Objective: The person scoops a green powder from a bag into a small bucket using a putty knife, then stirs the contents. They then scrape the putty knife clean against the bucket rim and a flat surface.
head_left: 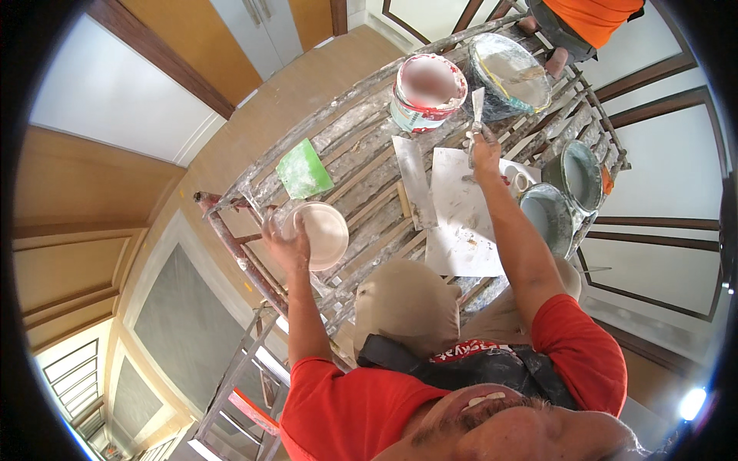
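Note:
My left hand (289, 244) grips the near-left edge of a pale round bowl (326, 237), with its fingers over the rim. Ahead and to the right, my right hand (484, 152) is closed round a putty knife (478, 104), its blade pointing away from me. The blade is close to a white paint bucket (421, 121) with a red-smeared rim and a larger, dark, plaster-caked bucket (492, 103). Below my right hand lies a stained white sheet (461, 238). Left of that sheet is a long flat metal blade (413, 178). A green plastic scraper (304, 170) with white smears rests beyond the bowl.
I am on a raised slatted scaffold platform (361, 173) with gaps between its boards. A red-brown rail (234, 246) edges its left end. Two buckets (547, 217) and a tape roll (523, 182) stand right. Another person in orange (588, 19) is at the far right. The floor lies well below.

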`<state>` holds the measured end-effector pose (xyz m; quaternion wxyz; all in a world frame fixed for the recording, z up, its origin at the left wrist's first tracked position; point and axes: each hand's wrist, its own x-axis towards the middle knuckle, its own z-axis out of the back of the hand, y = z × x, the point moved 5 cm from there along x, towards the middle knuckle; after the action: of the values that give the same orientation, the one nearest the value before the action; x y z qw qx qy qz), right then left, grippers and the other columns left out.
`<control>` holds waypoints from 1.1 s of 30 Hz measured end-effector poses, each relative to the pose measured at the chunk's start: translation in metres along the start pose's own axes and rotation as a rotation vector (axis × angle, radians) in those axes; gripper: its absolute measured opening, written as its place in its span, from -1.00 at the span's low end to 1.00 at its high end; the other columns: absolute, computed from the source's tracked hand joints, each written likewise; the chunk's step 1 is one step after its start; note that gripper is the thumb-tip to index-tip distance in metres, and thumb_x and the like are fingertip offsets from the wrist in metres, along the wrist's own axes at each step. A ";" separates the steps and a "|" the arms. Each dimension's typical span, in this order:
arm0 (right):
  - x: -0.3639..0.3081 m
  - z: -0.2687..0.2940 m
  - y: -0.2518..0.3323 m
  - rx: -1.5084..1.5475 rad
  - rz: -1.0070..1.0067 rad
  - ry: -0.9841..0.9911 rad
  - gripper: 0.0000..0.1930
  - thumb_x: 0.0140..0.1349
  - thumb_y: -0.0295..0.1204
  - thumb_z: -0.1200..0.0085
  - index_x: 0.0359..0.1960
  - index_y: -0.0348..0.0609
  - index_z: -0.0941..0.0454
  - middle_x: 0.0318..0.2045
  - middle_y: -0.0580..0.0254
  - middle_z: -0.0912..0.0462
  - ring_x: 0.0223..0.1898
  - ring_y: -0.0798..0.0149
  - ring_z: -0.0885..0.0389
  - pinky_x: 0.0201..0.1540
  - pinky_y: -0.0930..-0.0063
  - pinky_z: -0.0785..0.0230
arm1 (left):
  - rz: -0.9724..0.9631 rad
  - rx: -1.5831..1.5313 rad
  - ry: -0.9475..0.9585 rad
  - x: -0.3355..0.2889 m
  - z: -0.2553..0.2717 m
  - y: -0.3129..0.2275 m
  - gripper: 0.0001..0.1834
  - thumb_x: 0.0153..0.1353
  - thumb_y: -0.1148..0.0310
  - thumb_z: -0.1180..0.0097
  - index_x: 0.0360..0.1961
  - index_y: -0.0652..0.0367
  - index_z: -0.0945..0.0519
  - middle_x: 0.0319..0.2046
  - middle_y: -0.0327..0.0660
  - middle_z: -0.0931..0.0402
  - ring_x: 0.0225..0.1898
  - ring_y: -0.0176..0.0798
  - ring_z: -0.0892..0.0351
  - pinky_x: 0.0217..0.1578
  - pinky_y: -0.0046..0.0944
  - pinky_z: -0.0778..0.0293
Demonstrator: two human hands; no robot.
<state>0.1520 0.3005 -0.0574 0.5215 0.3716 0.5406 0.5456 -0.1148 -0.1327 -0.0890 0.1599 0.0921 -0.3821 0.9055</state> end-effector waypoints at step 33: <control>0.026 -0.037 0.050 -0.688 0.642 0.286 -0.51 0.27 -0.46 -0.14 0.27 -0.08 -0.47 -0.01 -0.16 -0.55 0.01 -0.21 -0.56 0.09 0.12 -0.42 | 0.776 -1.394 0.761 0.092 -0.321 -0.214 -0.69 0.49 0.30 0.04 0.11 0.26 -0.54 -0.11 -0.18 -0.58 -0.21 -0.24 -0.58 -0.14 -0.05 -0.62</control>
<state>0.1030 0.3242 -0.0177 0.3401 0.2470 0.2535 0.8712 -0.1381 0.2598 -0.1421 -0.0225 -0.4700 -0.7726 0.4262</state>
